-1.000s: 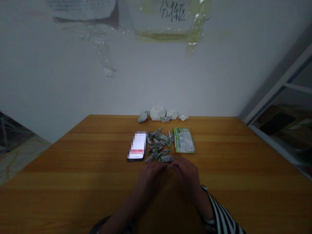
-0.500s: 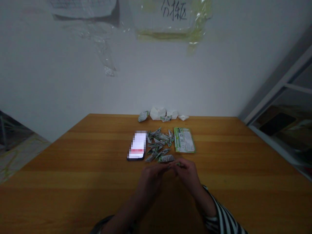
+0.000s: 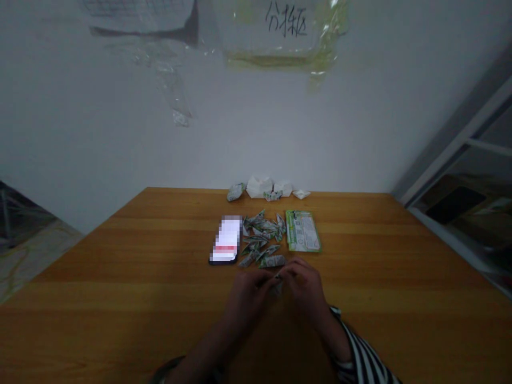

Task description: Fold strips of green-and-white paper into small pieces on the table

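Observation:
My left hand (image 3: 247, 293) and my right hand (image 3: 304, 285) meet low over the wooden table, fingertips pinched together. Between them is a small piece of printed paper (image 3: 277, 287), dim and mostly covered by the fingers. Just beyond lies a loose pile of folded paper pieces (image 3: 262, 232), printed in grey and green. One wider folded piece (image 3: 272, 261) sits at the pile's near end, close to my fingertips. To the right of the pile rests a flat green and white printed packet (image 3: 304, 232).
A phone (image 3: 226, 240) with a lit, blurred screen lies left of the pile. White crumpled tissues (image 3: 259, 187) and a crumpled printed paper (image 3: 236, 192) sit against the wall. A shelf (image 3: 472, 176) stands at the right. Taped sheets (image 3: 280, 32) hang on the wall.
My fingers have shifted slightly around the paper, and a bit of it now shows below the fingertips. The right hand has tilted a little; things on the table stay put.

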Action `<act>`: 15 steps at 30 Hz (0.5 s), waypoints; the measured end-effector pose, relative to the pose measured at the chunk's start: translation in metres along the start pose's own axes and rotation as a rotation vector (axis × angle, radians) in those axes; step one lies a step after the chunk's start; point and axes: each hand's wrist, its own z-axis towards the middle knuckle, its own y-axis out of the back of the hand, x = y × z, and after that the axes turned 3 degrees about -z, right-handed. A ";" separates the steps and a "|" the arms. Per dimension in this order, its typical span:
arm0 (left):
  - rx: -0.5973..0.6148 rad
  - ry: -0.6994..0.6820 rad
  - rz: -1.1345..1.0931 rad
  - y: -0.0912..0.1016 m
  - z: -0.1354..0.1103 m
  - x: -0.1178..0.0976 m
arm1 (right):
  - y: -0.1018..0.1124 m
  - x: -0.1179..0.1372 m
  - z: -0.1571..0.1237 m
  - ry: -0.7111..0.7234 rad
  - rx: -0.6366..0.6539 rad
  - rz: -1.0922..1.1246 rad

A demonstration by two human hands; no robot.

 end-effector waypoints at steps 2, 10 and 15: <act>-0.043 -0.031 0.085 -0.001 -0.001 0.002 | -0.005 -0.001 -0.002 -0.066 -0.005 0.055; -0.132 -0.060 -0.017 -0.002 0.003 0.011 | -0.011 -0.017 0.000 -0.266 -0.024 0.297; 0.004 -0.029 -0.199 -0.001 0.005 0.007 | -0.005 -0.021 0.003 -0.295 -0.025 0.262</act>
